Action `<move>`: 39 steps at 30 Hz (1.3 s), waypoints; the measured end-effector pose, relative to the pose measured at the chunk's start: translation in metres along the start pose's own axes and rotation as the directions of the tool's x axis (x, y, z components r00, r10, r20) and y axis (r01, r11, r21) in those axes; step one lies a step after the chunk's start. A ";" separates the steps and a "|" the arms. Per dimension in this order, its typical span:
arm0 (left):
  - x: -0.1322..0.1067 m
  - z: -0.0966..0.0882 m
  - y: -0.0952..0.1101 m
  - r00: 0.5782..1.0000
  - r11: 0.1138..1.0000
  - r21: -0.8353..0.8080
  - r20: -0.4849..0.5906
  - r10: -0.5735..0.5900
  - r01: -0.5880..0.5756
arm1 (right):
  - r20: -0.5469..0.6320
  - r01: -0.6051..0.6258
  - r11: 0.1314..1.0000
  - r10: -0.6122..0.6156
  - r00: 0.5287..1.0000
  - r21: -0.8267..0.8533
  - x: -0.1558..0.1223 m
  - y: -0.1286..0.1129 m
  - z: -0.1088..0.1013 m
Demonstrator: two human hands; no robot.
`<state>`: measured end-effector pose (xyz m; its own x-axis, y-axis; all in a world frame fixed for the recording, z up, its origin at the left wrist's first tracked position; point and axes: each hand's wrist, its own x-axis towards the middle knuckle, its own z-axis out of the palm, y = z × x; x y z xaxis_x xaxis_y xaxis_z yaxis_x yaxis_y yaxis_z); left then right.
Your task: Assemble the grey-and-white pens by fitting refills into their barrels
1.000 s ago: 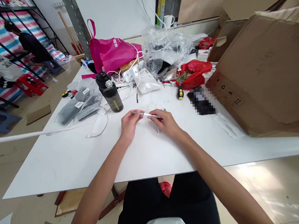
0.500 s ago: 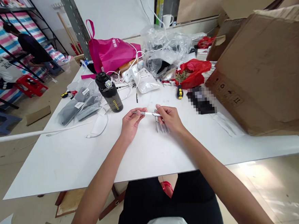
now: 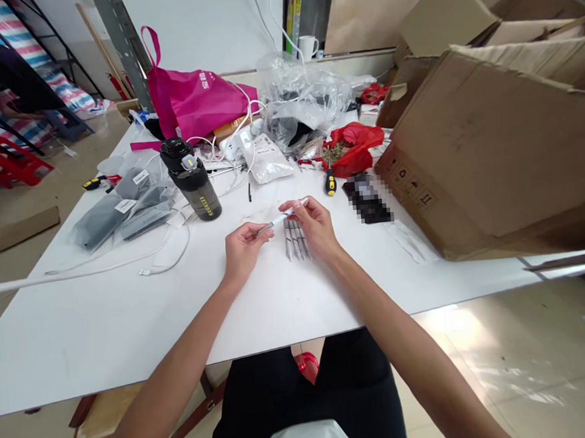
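A slim white and silver pen (image 3: 280, 218) is held between my two hands just above the table. My left hand (image 3: 244, 244) pinches its grey tip end. The fingers of my right hand (image 3: 313, 224) close on its white end, which tilts up to the right. Beneath and beside my right hand, several similar pens (image 3: 294, 241) lie side by side in a row, their upper ends partly hidden by that hand. A small thin black piece (image 3: 249, 192) lies on the table beyond my left hand.
On the white table (image 3: 180, 327) stand a dark bottle (image 3: 191, 179) and a big cardboard box (image 3: 493, 151). Bagged grey items (image 3: 116, 214), a screwdriver (image 3: 330, 181), a pink bag (image 3: 199, 102) and a red plastic bag (image 3: 358, 149) lie around. A person (image 3: 14, 75) sits far left.
The pen has gone from nearly level to tilted, its right end higher. More of the row of pens shows beside my right hand. The camera view has turned to the right.
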<state>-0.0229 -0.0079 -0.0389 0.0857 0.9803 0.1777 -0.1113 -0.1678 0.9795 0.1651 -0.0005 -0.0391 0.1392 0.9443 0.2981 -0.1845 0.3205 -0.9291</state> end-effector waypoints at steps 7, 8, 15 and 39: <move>-0.004 0.003 0.000 0.988 0.978 0.147 0.049 0.143 -0.149 | -0.100 -0.070 0.984 0.087 0.991 0.166 0.004 -0.016 0.000; -0.004 0.003 0.001 0.991 0.983 0.129 0.040 0.130 -0.134 | -0.138 -0.061 0.972 0.095 0.986 0.228 0.006 -0.020 -0.004; 0.004 -0.004 0.002 0.988 0.997 0.070 -0.153 0.032 -0.021 | -0.208 -0.044 0.892 0.152 0.966 0.449 0.015 -0.032 -0.056; 0.005 -0.002 0.002 0.991 1.000 0.005 -0.133 0.003 -0.002 | -0.234 0.056 0.950 0.018 0.972 0.307 0.020 -0.032 -0.053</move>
<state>-0.0243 -0.0036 -0.0358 -0.0466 0.9850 0.1662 -0.1067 -0.1704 0.9796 0.2257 0.0044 -0.0147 0.3592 0.9066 0.2216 -0.4661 0.3799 -0.7990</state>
